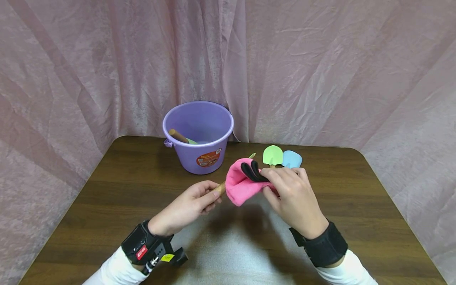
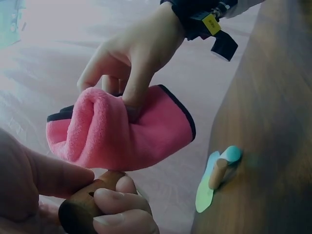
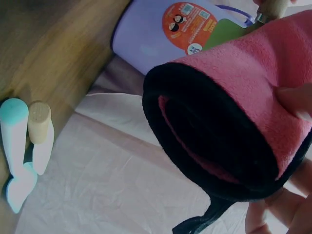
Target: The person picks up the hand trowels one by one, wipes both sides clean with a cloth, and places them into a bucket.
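Observation:
My left hand (image 1: 190, 206) grips the wooden handle (image 2: 80, 207) of a small garden tool whose green blade (image 3: 225, 38) shows in the right wrist view. A pink cloth (image 1: 242, 184) with black edging is folded about the tool's far part and hides much of it. My right hand (image 1: 295, 196) pinches the cloth, with its fingers on the pink side and thumb beneath. A black strap (image 3: 207, 217) hangs from the cloth's edge in the right wrist view.
A purple bucket (image 1: 213, 152) stands at the back of the brown table (image 1: 135, 190), with a wooden-handled tool (image 1: 179, 136) leaning inside. Right of it lie a green shovel (image 1: 272, 155) and a blue shovel (image 1: 292, 159), partly behind my right hand. A pink curtain (image 1: 320, 79) hangs behind.

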